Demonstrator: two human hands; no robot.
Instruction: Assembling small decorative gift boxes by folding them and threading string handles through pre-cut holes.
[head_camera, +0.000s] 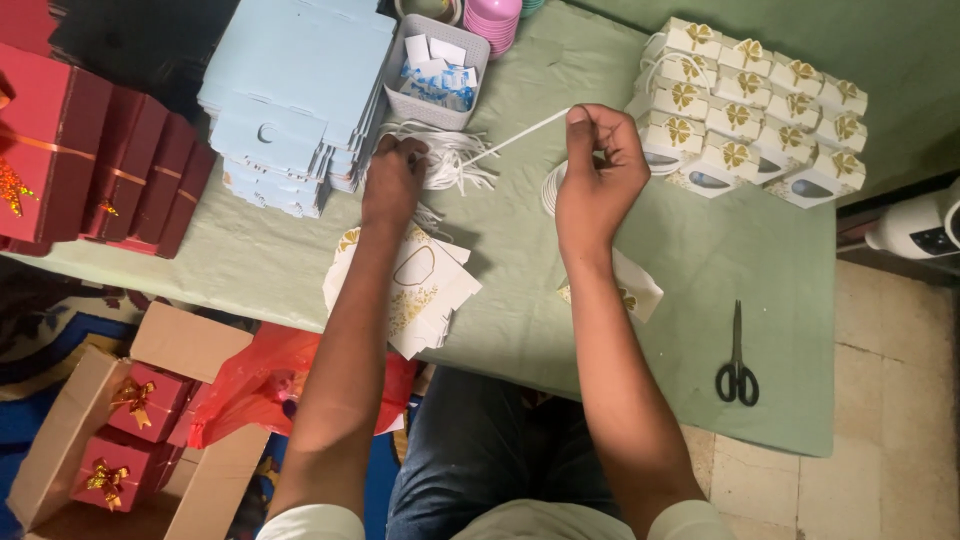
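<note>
Green cloth covers the table (700, 270), and the person sits at its near edge with both arms reaching toward the middle. Their right hand (597, 175) is raised above the cloth, thumb and forefinger pinched on one end of a thin white cord strip (520, 135), which runs taut and slanting down to the left. The left hand (393, 180) is closed down on the loose bundle of white cords (450, 160) lying near the middle of the table, just in front of a small grey plastic basket of white and blue paper tags (437, 70); whether its fingers pinch the strip's other end I cannot tell.

Drawing one cord cleanly seems to call for a steady hold on the bundle with the left hand, so the rest do not drag out, and a slow, straight pull with the right.

Under the left forearm lies a stack of flat white card box blanks with gold print (410, 285). Folded white favour boxes with gold bows (750, 115) stand in rows at the far right corner. Black-handled scissors (737, 362) rest near the right edge. Pale blue flat card blanks (295, 95) are piled at the far left, beside dark red gift boxes with gold ribbon (90, 160).
</note>
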